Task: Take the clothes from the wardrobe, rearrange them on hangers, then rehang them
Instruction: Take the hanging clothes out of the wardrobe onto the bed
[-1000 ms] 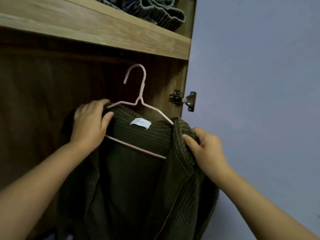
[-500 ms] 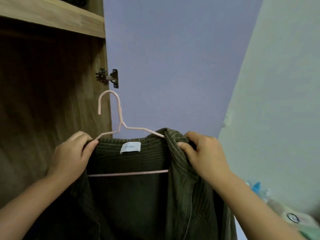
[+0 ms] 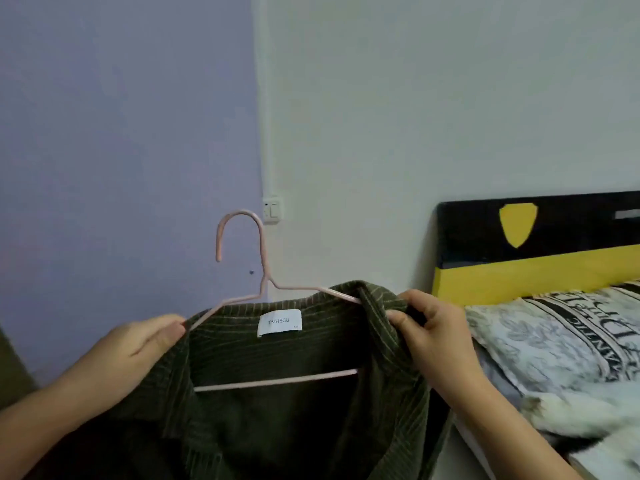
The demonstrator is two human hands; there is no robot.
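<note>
Left hand (image 3: 138,351), right hand (image 3: 436,337) bare; forearms bare, no sleeves, rings or watch visible.

The shirt (image 3: 277,393) hung on the hanger (image 3: 263,289), up in front of the person. The left hand (image 3: 138,348) held the shirt's left shoulder and the right hand (image 3: 433,334) held its right shoulder. The hanger's hook stuck up above the collar. A tag (image 3: 279,322) sat inside the collar, between the 2 hands. Behind the hook, a switch (image 3: 272,209) was on the wall (image 3: 381,116). The bed (image 3: 571,358) lay to the right, against that wall, its headboard (image 3: 536,247) behind the pillow (image 3: 554,337).
</note>
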